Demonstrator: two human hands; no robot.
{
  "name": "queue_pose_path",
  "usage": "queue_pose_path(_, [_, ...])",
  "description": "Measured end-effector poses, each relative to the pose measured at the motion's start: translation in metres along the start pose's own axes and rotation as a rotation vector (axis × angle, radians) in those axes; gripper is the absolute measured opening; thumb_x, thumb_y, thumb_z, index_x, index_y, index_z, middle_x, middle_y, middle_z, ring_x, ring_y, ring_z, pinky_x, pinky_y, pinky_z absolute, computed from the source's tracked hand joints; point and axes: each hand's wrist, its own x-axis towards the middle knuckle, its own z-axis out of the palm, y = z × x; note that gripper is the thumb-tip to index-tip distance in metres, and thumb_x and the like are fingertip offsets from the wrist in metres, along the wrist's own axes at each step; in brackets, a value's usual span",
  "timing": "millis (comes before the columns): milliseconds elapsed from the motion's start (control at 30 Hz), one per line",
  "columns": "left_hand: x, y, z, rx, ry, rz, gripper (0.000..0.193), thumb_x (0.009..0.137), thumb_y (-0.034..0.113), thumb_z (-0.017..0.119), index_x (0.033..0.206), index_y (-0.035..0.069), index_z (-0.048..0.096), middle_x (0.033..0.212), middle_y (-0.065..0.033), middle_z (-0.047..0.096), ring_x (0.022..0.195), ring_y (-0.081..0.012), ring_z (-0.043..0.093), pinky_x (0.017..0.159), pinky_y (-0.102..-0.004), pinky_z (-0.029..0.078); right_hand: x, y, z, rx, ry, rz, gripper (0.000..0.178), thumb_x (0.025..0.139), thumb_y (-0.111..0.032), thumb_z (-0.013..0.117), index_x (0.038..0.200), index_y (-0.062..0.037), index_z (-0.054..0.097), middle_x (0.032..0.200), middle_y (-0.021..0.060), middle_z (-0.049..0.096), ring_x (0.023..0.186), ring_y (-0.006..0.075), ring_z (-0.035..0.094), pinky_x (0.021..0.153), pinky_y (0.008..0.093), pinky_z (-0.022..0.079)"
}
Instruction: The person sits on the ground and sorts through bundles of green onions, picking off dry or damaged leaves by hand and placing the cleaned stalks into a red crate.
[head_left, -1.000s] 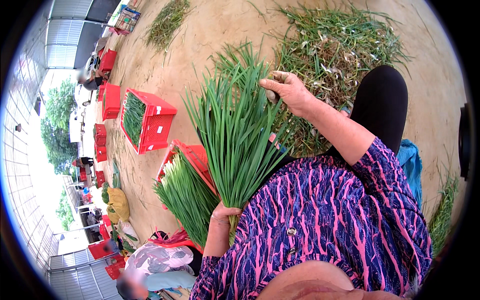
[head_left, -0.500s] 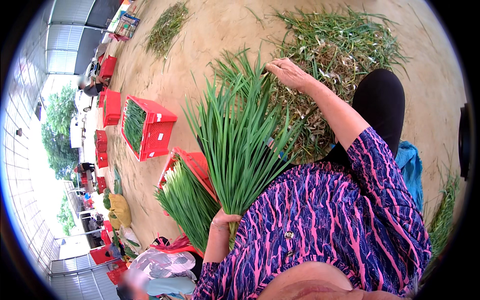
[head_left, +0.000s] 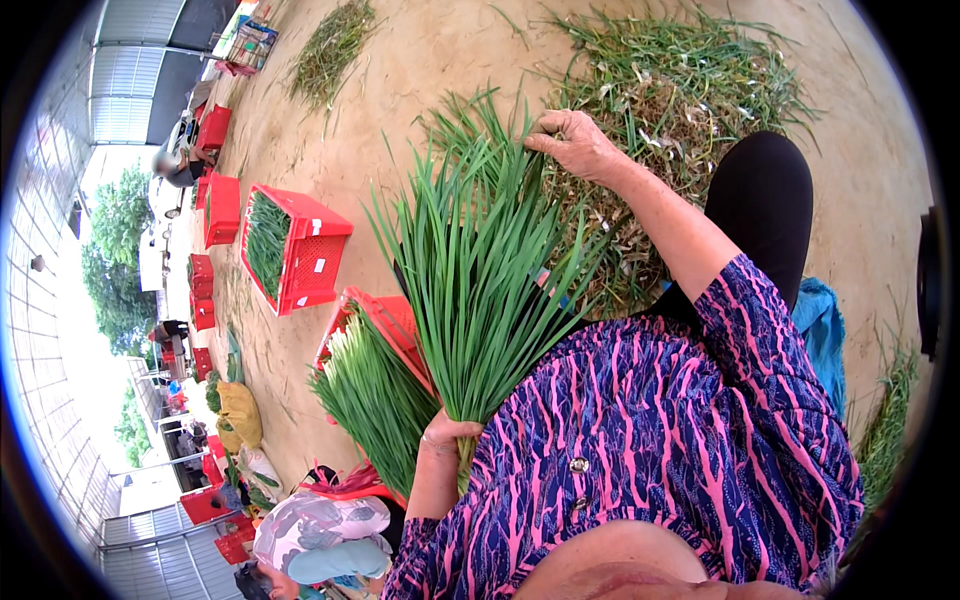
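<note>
My left hand (head_left: 452, 430) is closed round the stem end of a large bunch of garlic chives (head_left: 480, 290), held against my front. The long green leaves fan out away from me. At their far tips, my right hand (head_left: 578, 147) is closed in a pinch on the leaf ends, with the arm stretched out. Just left of the bunch, more chives (head_left: 375, 385) with pale stem ends lie at a red plastic crate (head_left: 392, 318), partly covering it.
A heap of loose trimmings (head_left: 680, 90) lies on the ground beyond my right arm. Another red crate (head_left: 325, 262) of chives stands ahead on the left. A seated person (head_left: 325, 530) is close by at lower left. Further off are more red crates (head_left: 222, 212) and a yellow sack (head_left: 240, 415).
My right hand has shifted slightly at the leaf tips, its fingers turning a little. The left hand keeps its hold on the bunch. The person at lower left has leaned lower.
</note>
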Motion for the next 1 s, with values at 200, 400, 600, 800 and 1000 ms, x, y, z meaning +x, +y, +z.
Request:
queue_pose_path(200, [0.003, 0.002, 0.004, -0.028, 0.002, 0.010, 0.079, 0.052, 0.004, 0.076, 0.127, -0.005, 0.050, 0.114, -0.0154, 0.063, 0.103, -0.0279, 0.060, 0.094, -0.0380, 0.043, 0.010, 0.005, -0.008, 0.464, 0.455, 0.305, 0.028, 0.087, -0.028, 0.067, 0.077, -0.0020, 0.067, 0.059, 0.0015, 0.055, 0.060, 0.0084, 0.048, 0.059, 0.0267, 0.042])
queue_pose_path(400, [0.002, -0.006, -0.001, -0.127, 0.014, -0.006, 0.074, 0.052, 0.010, 0.078, 0.120, -0.007, 0.050, 0.082, -0.0182, 0.058, 0.058, -0.0219, 0.053, 0.049, -0.0288, 0.045, -0.007, -0.035, -0.021, 0.376, 0.144, 0.212, 0.031, 0.091, -0.035, 0.062, 0.084, -0.0055, 0.069, 0.071, 0.0028, 0.061, 0.068, 0.0127, 0.052, 0.071, 0.0300, 0.046])
queue_pose_path(600, [0.005, 0.003, 0.013, -0.116, 0.051, 0.011, 0.074, 0.049, 0.014, 0.079, 0.115, -0.007, 0.051, 0.073, -0.0167, 0.055, 0.049, -0.0199, 0.048, 0.039, -0.0262, 0.038, -0.026, -0.037, 0.014, -0.585, -0.117, -0.144, 0.022, 0.091, -0.029, 0.058, 0.097, -0.0099, 0.068, 0.104, 0.0031, 0.061, 0.108, 0.0251, 0.049, 0.098, 0.0475, 0.032])
queue_pose_path(800, [0.006, 0.005, 0.015, -0.131, 0.053, 0.013, 0.073, 0.048, 0.013, 0.079, 0.113, -0.008, 0.052, 0.074, -0.0155, 0.056, 0.051, -0.0206, 0.049, 0.041, -0.0262, 0.039, -0.032, -0.029, 0.023, -0.553, -0.185, -0.040, 0.027, 0.090, -0.029, 0.050, 0.104, -0.0175, 0.070, 0.100, 0.0024, 0.063, 0.108, 0.0246, 0.049, 0.094, 0.0549, 0.030])
queue_pose_path(1000, [0.004, 0.004, 0.017, -0.137, 0.074, 0.020, 0.070, 0.050, 0.011, 0.078, 0.112, -0.008, 0.052, 0.073, -0.0150, 0.056, 0.052, -0.0202, 0.050, 0.041, -0.0260, 0.040, -0.026, -0.030, 0.018, -0.070, -0.443, 0.138, 0.035, 0.089, -0.024, 0.049, 0.115, -0.0077, 0.065, 0.114, 0.0117, 0.064, 0.110, 0.0301, 0.054, 0.101, 0.0399, 0.037])
